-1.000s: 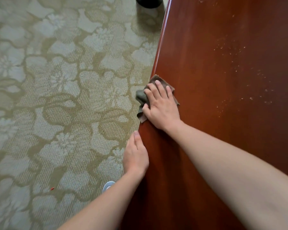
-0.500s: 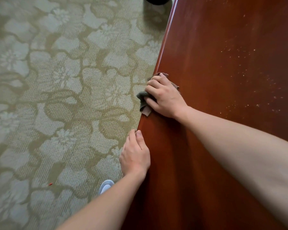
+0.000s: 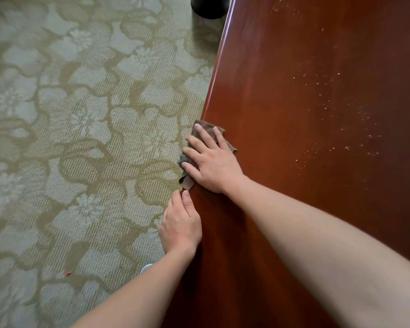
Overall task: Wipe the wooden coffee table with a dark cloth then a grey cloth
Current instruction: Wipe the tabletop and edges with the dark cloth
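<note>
The reddish-brown wooden coffee table fills the right side of the head view. A small dark brownish cloth lies over the table's left edge, with a greyish part hanging off it. My right hand presses flat on the cloth, fingers spread and straight, pointing out over the edge. My left hand rests against the table's left edge just below the cloth, thumb on the rim, holding nothing. Pale crumbs and dust speckle the tabletop to the right of my right hand.
Green floral carpet covers the floor to the left. A black round object stands on the carpet at the table's far edge. The toe of a light shoe shows beside my left forearm. A tiny red speck lies on the carpet.
My right hand curled on the cloth half a second ago and has now flattened again, fingers spread at the table edge. My left hand stayed at the rim.
</note>
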`<act>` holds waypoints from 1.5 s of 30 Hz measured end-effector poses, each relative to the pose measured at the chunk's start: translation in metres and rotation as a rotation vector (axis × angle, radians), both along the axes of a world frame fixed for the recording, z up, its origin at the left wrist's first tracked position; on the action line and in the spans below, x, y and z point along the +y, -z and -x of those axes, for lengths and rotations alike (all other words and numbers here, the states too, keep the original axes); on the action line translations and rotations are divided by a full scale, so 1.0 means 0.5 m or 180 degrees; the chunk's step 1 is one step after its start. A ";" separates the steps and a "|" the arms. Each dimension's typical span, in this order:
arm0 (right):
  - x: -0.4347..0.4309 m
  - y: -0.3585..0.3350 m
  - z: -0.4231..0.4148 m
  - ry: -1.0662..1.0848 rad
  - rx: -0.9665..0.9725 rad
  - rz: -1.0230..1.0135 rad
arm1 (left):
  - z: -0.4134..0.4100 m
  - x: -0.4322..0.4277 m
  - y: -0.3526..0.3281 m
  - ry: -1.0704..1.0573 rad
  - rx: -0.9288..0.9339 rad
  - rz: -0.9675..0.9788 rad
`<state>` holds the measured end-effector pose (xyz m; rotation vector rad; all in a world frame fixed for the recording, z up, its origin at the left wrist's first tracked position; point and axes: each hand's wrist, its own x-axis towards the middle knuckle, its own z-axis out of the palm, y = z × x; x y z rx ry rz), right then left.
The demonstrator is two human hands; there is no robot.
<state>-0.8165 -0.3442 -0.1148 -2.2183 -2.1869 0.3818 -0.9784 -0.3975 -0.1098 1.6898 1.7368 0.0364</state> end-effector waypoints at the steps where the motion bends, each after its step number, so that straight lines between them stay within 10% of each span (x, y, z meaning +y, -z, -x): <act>1: -0.013 0.002 0.002 0.0067 0.0016 -0.0066 | -0.002 0.000 0.002 -0.0001 -0.0010 -0.0028; 9: -0.085 -0.005 -0.116 0.2546 -0.0278 0.0248 | -0.008 -0.004 0.001 0.0188 0.0162 -0.0112; 17: -0.079 -0.014 -0.024 0.0445 0.0063 0.0244 | -0.014 -0.006 -0.006 0.0192 0.0267 -0.0176; 28: 0.134 -0.041 -0.154 0.1543 0.0110 0.0631 | -0.013 -0.004 0.001 0.0271 0.0362 -0.0207; 35: 0.081 -0.020 -0.047 0.0306 -0.0150 0.0429 | -0.008 -0.003 -0.001 0.0286 0.0325 -0.0136; 42: 0.152 -0.019 -0.076 0.1619 -0.0244 0.0366 | -0.007 0.001 0.000 0.0306 0.0347 -0.0136; 45: 0.117 -0.014 -0.019 0.0957 -0.0257 0.0333 | -0.007 0.002 0.002 0.0303 0.0352 -0.0150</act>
